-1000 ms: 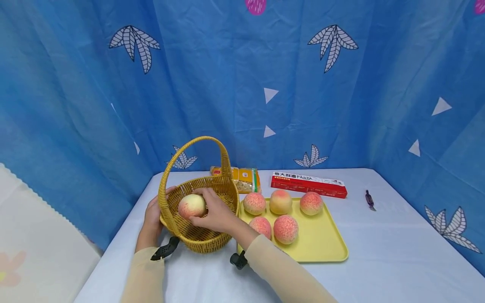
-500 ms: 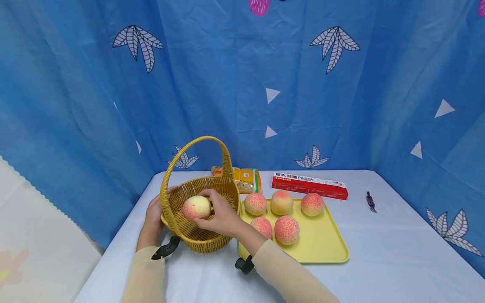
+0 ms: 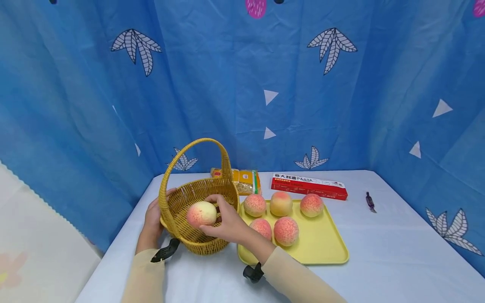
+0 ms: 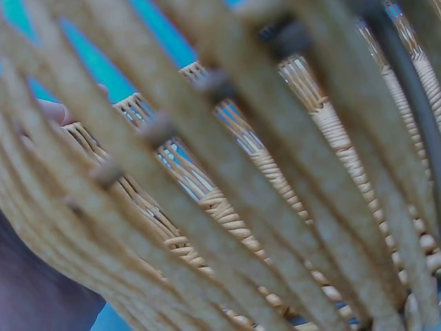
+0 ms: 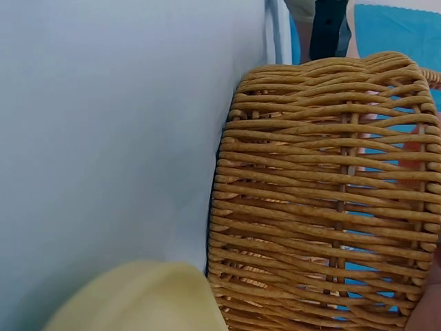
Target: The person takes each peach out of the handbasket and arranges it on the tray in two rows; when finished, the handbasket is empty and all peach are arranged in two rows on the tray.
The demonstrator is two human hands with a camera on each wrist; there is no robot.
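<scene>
In the head view my right hand point(image 3: 228, 222) pinches a peach point(image 3: 201, 213) between fingers and thumb, over the mouth of a woven basket point(image 3: 206, 247) with a tall arched handle. The peach is pale yellow with a pink blush. My left hand point(image 3: 152, 219) lies along the basket's left outer side, its fingers reaching toward the far rim and partly hidden. Close weave of the basket point(image 4: 227, 200) fills the left wrist view, with a fingertip point(image 4: 52, 110) at its upper left. The right wrist view looks onto the basket's outer wall point(image 5: 324, 186).
Right of the basket, a yellow tray point(image 3: 322, 240) bears several peaches point(image 3: 286, 231). Behind them lie a pasta bag point(image 3: 246, 182) and a red pasta box point(image 3: 308, 186). A small dark wrapped item point(image 3: 370, 202) is farther right. Blue curtains point(image 3: 235, 84) surround the white table.
My right hand and the peach have shifted rightward and slightly nearer to me, above the basket. The left hand and the basket stay in place.
</scene>
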